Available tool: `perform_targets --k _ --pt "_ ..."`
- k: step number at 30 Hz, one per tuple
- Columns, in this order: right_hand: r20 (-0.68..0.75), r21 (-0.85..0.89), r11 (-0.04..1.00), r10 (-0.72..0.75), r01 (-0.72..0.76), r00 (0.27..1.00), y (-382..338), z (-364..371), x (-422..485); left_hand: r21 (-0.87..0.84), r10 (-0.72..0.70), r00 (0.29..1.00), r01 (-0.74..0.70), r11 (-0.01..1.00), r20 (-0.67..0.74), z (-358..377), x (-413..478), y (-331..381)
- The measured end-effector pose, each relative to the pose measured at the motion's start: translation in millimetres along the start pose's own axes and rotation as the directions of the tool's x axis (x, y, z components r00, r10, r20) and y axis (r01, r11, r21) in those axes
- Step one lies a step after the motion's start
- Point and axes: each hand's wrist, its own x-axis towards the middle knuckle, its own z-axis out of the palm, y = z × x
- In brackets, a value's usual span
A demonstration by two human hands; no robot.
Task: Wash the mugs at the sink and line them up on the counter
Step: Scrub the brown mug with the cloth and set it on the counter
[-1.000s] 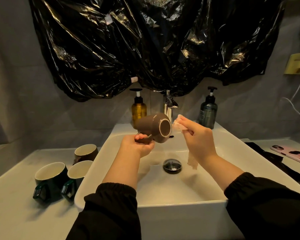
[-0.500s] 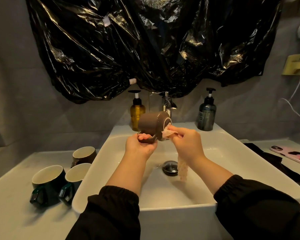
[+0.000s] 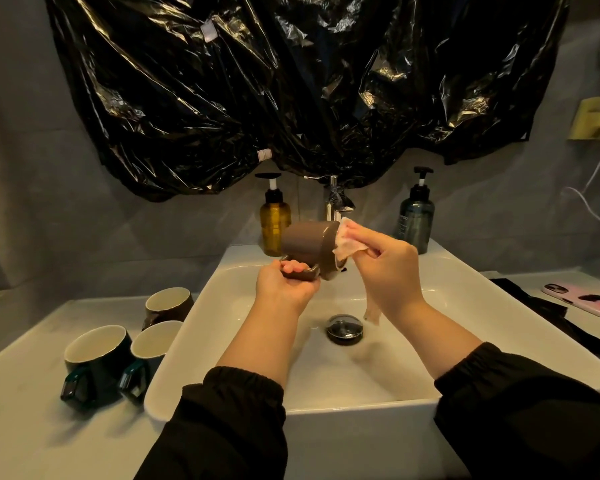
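My left hand (image 3: pixel 284 285) grips the handle of a brown mug (image 3: pixel 309 242), held on its side above the white sink (image 3: pixel 257 341) with its mouth turned right. My right hand (image 3: pixel 388 268) holds a pale cloth (image 3: pixel 347 242) pressed against the mug's rim; the cloth's tail hangs below the hand. Three mugs stand upright on the counter left of the sink: a brown one (image 3: pixel 168 304) at the back, a large dark green one (image 3: pixel 96 362) and a smaller dark green one (image 3: pixel 149 355) in front.
A chrome tap (image 3: pixel 336 199) rises behind the mug, with an amber pump bottle (image 3: pixel 274 220) to its left and a dark one (image 3: pixel 416 216) to its right. The drain plug (image 3: pixel 344 329) sits mid-basin. A black cloth (image 3: pixel 555 317) and a pink phone (image 3: pixel 586 301) lie on the right counter.
My right hand brought the cloth from beside the mug onto its mouth and rim. The mug turned so its opening now faces more to the right.
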Motion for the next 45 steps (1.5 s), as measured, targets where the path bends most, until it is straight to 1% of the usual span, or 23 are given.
perform_targets --k 2,3,4,6,8,9,11,13,15,16,18,22,28,30,31,33,35,37,39,40,42,43,45 --pt "0.052 -0.060 0.969 -0.236 0.239 0.970 2.5 1.4 -2.0 0.028 -0.026 1.000 0.026 0.999 0.017 1.7 -0.1 -3.4" --pt "0.081 -0.086 0.960 -0.260 0.267 0.962 5.3 2.1 -1.7 0.038 -0.038 0.999 0.037 0.999 0.026 2.0 -0.3 -3.8" --pt "0.086 -0.096 0.970 -0.217 0.225 0.972 6.4 1.8 -0.6 0.045 -0.046 0.998 0.045 0.998 0.030 2.0 -0.1 -3.4" --pt "0.035 -0.080 0.997 -0.014 0.017 0.999 7.2 -1.5 3.5 0.057 -0.059 0.998 0.057 0.997 0.035 1.6 -1.9 -3.2" --pt "0.010 -0.044 0.975 0.220 -0.219 0.976 7.9 -5.3 9.5 0.047 -0.068 0.996 0.066 0.997 0.049 1.4 -4.5 -3.9" --pt "0.020 -0.022 0.938 0.347 -0.347 0.938 8.6 -6.5 12.1 0.037 -0.068 0.996 0.066 0.997 0.060 1.3 -4.8 -4.1" --pt "0.084 0.046 0.788 0.609 -0.614 0.788 11.0 -7.6 14.9 0.023 -0.063 0.994 0.061 0.998 0.084 1.3 -4.8 -4.2" --pt "0.224 0.174 0.548 0.787 -0.818 0.575 10.2 -7.3 14.3 0.029 -0.049 0.993 0.046 0.999 0.107 1.9 -3.2 -4.7" --pt "0.452 0.348 0.251 0.800 -0.903 0.396 6.3 -7.9 12.5 0.060 -0.020 0.989 0.011 0.998 0.148 2.2 -1.1 -6.2" --pt "0.550 0.407 0.111 0.762 -0.907 0.341 2.4 -8.9 11.4 0.078 -0.002 0.985 -0.011 0.997 0.170 2.4 -0.1 -7.4" --pt "0.639 0.458 -0.060 0.716 -0.887 0.282 -2.4 -11.3 11.2 0.130 0.029 0.979 -0.056 0.990 0.203 2.5 0.8 -9.8" --pt "0.651 0.449 -0.124 0.724 -0.885 0.229 -0.1 -18.5 16.0 0.288 0.124 0.968 -0.184 0.940 0.216 2.9 0.7 -13.2" --pt "0.612 0.450 -0.101 0.759 -0.887 0.224 0.0 -26.2 20.0 0.422 0.160 0.947 -0.271 0.865 0.280 2.3 -3.4 -13.4" --pt "0.577 0.507 -0.094 0.776 -0.857 0.256 1.6 -30.9 24.2 0.523 0.143 0.945 -0.284 0.803 0.293 1.3 -6.6 -13.1" --pt "0.537 0.530 -0.053 0.793 -0.846 0.287 1.9 -31.7 25.7 0.573 0.137 0.946 -0.288 0.767 0.293 0.6 -8.1 -13.0" --pt "0.418 0.552 0.114 0.819 -0.826 0.393 3.0 -30.8 26.3 0.629 0.133 0.948 -0.292 0.720 0.289 -0.3 -9.1 -11.7" --pt "0.252 0.522 0.373 0.792 -0.767 0.557 3.6 -29.0 25.4 0.641 0.135 0.952 -0.286 0.713 0.275 -0.4 -8.8 -9.0" --pt "0.097 0.352 0.693 0.642 -0.629 0.761 -3.1 -27.8 20.4 0.669 0.148 0.955 -0.287 0.685 0.259 -0.9 -7.3 -6.9" --pt "0.077 0.224 0.888 0.396 -0.402 0.915 -12.3 -23.4 11.0 0.726 0.163 0.956 -0.291 0.623 0.244 -2.6 -5.8 -7.8" --pt "0.123 0.187 0.936 0.278 -0.298 0.953 -15.7 -20.5 5.6 0.749 0.164 0.958 -0.285 0.598 0.234 -3.5 -5.3 -8.9" --pt "0.226 0.132 0.983 0.097 -0.129 0.969 -14.1 -12.7 -2.1 0.762 0.153 0.965 -0.261 0.593 0.211 -5.2 -4.9 -10.0" --pt "0.238 0.110 0.991 0.053 -0.081 0.970 -10.8 -9.3 -3.7 0.758 0.141 0.968 -0.249 0.603 0.205 -6.0 -5.0 -9.8" --pt "0.146 0.116 0.988 0.086 -0.104 0.986 -6.1 -5.5 -1.4 0.745 0.105 0.973 -0.225 0.629 0.205 -7.0 -5.3 -9.3"
